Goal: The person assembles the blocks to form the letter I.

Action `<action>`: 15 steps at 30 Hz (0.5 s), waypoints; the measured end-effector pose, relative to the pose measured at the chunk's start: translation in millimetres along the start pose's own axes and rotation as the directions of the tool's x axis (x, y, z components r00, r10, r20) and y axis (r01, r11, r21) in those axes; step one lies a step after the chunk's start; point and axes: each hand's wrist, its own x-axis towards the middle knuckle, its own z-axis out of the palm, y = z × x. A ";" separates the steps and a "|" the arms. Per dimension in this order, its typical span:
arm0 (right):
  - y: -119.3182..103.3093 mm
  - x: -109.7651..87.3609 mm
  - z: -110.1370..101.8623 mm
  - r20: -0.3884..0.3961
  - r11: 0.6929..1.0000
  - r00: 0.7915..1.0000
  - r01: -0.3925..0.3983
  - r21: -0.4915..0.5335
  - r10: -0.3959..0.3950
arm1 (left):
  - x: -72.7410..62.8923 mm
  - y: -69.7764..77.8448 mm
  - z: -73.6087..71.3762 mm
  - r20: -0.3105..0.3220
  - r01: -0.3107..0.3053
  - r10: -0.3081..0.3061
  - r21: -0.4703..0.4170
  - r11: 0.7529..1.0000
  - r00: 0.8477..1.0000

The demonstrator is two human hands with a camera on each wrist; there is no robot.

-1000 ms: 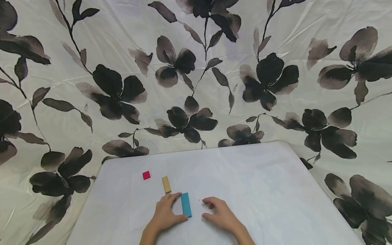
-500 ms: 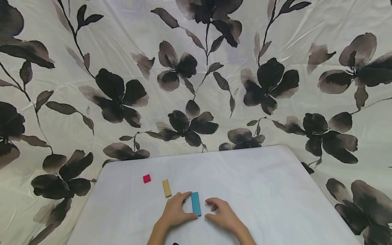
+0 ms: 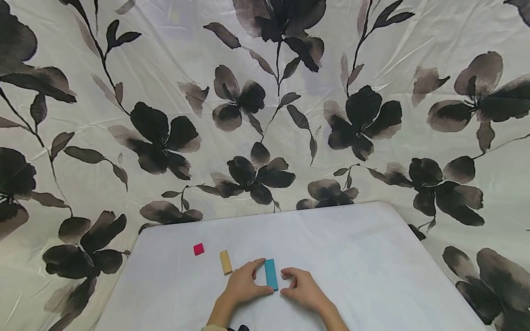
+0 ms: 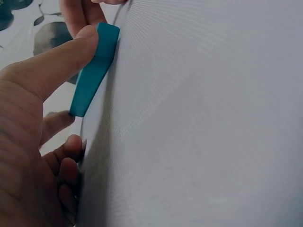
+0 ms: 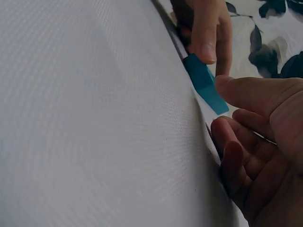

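A blue rectangular block point(image 3: 271, 275) lies on the white table, its long side pointing away from me. My left hand point(image 3: 244, 282) pinches it end to end, thumb at the near end and index finger at the far end; the left wrist view shows the same grip on the blue block point(image 4: 92, 71). Just right of the block is my right hand point(image 3: 304, 289), fingers loosely bent and holding nothing. In the right wrist view its thumb point(image 5: 246, 92) appears close to the block point(image 5: 206, 85); in the head view a small gap separates them.
A yellow rectangular block point(image 3: 225, 262) lies just beyond and left of my left hand. Farther left is a small red block point(image 3: 198, 249). The white table point(image 3: 352, 248) ends at the back against a hanging cloth point(image 3: 306, 138) with dark flowers.
My left hand has slid the blue block to the right, closer to my right hand and farther from the yellow block. The right hand has barely moved. The head view has tilted slightly.
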 end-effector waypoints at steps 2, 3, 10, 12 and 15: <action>0.1 3.9 -1.8 0.002 1.000 1.000 0.007 -0.007 -0.007 | 4.7 -0.4 0.1 -0.015 -0.012 0.012 0.003 1.000 1.000; -0.2 5.7 -2.8 0.001 1.000 1.000 0.012 -0.010 -0.012 | 7.0 -0.5 0.2 -0.021 -0.017 0.017 0.006 1.000 1.000; 1.4 9.2 -4.8 -0.010 1.000 1.000 0.026 -0.004 -0.026 | 15.6 1.7 3.5 0.004 -0.009 0.009 0.019 1.000 1.000; 2.6 9.3 -4.3 -0.016 1.000 1.000 0.025 0.000 -0.025 | 17.4 2.9 4.5 0.012 0.004 -0.004 0.015 1.000 1.000; 5.2 10.9 -2.9 -0.038 1.000 0.999 0.023 -0.009 -0.023 | 19.9 4.4 5.2 0.004 -0.004 0.004 0.014 1.000 1.000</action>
